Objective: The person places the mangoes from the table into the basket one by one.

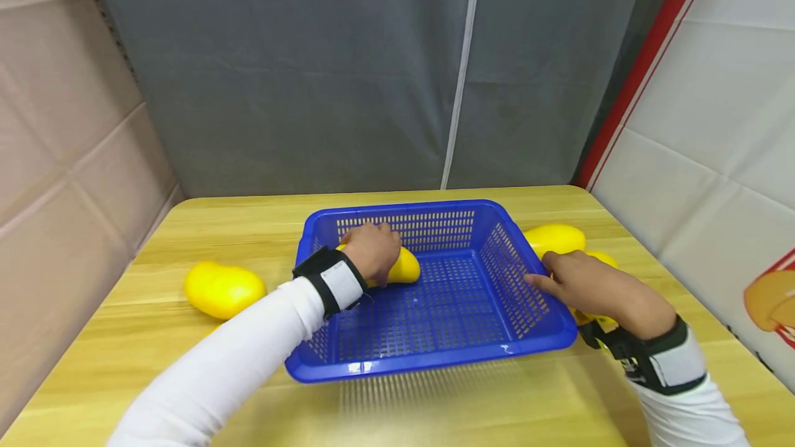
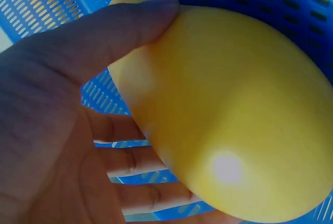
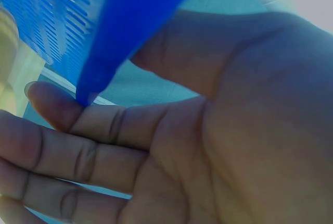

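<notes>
A blue plastic basket [image 1: 428, 354] with slotted walls sits mid-table in the head view. Inside its left part, my left hand [image 1: 375, 252] grips a yellow mango [image 1: 406, 267]. The left wrist view shows the thumb on top of this mango [image 2: 234, 104] and the other fingers along its side. At the basket's right rim, my right hand [image 1: 593, 285] pinches the edge, thumb over the rim and fingers outside. From the right wrist, the rim [image 3: 135, 21] passes between thumb and index finger.
Another yellow mango [image 1: 223, 290] lies on the wooden table [image 1: 155, 364] left of the basket. More mangoes [image 1: 555, 238] lie beyond the right rim, partly hidden by the right hand. A grey curtain [image 1: 298, 88] closes off the back, and a white sheet [image 1: 714, 123] the right side.
</notes>
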Available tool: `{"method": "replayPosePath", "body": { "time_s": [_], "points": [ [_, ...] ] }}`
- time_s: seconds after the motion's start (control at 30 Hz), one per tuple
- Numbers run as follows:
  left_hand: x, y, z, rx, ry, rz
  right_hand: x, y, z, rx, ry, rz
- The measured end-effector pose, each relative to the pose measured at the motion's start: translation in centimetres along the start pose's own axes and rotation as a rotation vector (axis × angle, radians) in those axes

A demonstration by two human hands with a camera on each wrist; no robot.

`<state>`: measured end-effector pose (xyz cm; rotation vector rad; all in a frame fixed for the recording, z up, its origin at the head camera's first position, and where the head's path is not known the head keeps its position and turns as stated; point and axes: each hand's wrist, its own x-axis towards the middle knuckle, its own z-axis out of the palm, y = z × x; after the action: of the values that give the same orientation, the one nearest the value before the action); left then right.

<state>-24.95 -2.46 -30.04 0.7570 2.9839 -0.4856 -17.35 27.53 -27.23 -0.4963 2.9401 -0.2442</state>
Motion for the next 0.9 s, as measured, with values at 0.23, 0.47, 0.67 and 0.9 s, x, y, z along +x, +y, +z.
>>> {"method": "replayPosePath", "body": {
  "time_s": [0.23, 0.47, 0.67, 0.9],
  "points": [
    [-0.2, -0.1, -0.3, -0.036, -0.044, 0.007, 0.0, 0.0, 0.2, 0.006, -0.005, -0.002],
    [-0.5, -0.3, -0.8, -0.047, -0.087, 0.052, 0.1, 0.0, 0.2, -0.002, -0.002, -0.002],
    [-0.9, -0.7, -1.3, -0.091, -0.108, 0.067, 0.1, -0.1, 0.1, 0.011, -0.016, 0.009],
    [-1.4, -1.3, -2.0, -0.121, -0.113, 0.062, -0.1, -0.1, 0.1, 0.008, 0.0, 0.008]
  ]
}}
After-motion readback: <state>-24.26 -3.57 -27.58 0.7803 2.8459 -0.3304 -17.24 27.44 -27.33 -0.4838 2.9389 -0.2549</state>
